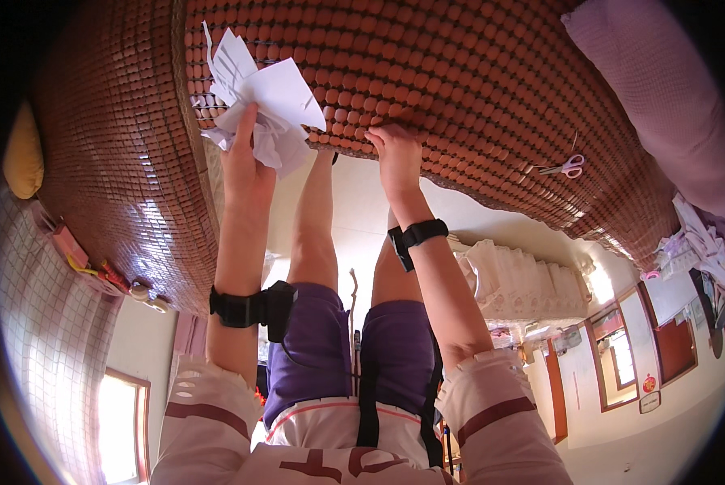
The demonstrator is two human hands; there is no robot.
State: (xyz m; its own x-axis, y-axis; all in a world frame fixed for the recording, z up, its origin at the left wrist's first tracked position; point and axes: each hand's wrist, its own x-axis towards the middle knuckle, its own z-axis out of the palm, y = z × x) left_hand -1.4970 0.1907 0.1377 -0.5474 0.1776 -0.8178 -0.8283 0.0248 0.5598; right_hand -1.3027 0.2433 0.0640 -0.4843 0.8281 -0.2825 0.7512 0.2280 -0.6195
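My left hand (248, 166) is closed round a loose bunch of white paper pieces (278, 93), some flat and cut, some crumpled. The bunch stands out above the brown beaded mat (459, 73). My right hand (396, 158) is held over the mat's near edge, its thumb and fingers pinched together. Whatever may be between those fingertips is too small to make out. Farther right on the mat lie scissors (571, 167) with pale purple handles, apart from both hands.
A rolled lilac cover (661, 89) lies along the mat's right side. Crumpled white papers (694, 238) sit at the far right edge. On the left are a yellow cushion (23, 153) and rolls of tape (146, 295). A lace-covered piece of furniture (520, 283) stands behind my right arm.
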